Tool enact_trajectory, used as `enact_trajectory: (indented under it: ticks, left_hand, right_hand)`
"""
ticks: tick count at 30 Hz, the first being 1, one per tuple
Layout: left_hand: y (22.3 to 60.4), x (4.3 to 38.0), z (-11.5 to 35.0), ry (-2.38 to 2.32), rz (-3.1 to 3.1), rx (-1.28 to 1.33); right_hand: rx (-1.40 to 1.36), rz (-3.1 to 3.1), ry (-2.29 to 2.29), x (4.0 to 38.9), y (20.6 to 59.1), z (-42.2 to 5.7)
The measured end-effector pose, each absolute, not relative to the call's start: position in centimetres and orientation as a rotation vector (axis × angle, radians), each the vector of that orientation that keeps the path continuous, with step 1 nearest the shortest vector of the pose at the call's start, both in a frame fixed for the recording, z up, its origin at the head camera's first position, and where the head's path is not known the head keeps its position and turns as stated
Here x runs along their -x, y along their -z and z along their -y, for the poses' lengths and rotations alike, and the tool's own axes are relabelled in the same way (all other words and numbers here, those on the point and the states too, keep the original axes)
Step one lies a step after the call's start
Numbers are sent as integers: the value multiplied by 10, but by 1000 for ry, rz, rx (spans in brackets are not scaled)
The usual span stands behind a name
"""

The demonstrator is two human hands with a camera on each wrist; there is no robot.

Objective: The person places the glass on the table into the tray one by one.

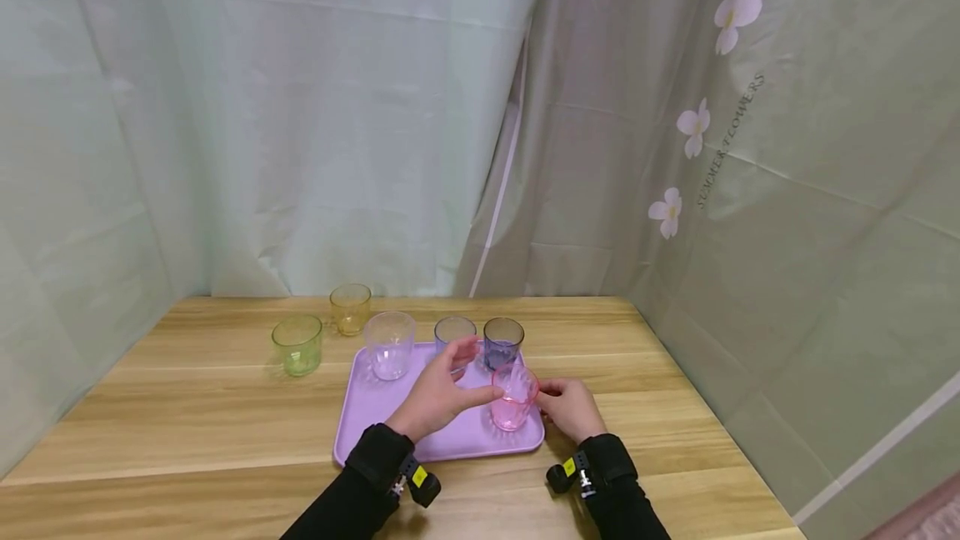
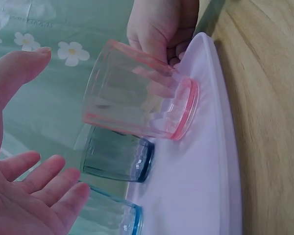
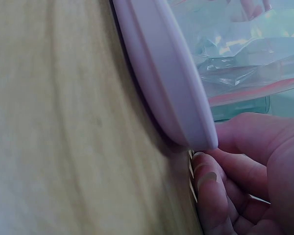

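A clear pink glass cup stands upright at the right front of the lilac tray. Beside it is my left hand, fingers spread and thumb toward the cup; the left wrist view shows a gap between this hand and the pink cup. My right hand is at the tray's right edge, where thumb and curled fingers pinch the tray rim. Behind the pink cup on the tray are a dark grey-blue cup and a bluish cup, partly hidden by my left hand. A clear cup stands at the tray's back left.
Left of the tray, a green cup and a yellow cup stand on the wooden table. Pale curtains hang along the table's back edge and a flowered curtain along its right side.
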State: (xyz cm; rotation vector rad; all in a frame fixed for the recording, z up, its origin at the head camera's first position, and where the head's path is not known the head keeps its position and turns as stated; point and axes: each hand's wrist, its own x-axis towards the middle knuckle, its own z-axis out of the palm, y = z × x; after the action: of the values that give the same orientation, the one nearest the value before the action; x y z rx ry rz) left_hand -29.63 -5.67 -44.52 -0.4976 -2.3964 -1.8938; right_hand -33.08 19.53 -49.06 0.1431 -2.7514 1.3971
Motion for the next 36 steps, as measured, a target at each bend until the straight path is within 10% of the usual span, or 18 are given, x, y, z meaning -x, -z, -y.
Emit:
enact_trajectory:
  ticks: [36]
  left_hand:
    - [434, 288, 94, 1927, 2331, 374]
  right_hand:
    - [-154, 2749, -1397, 327, 488, -195]
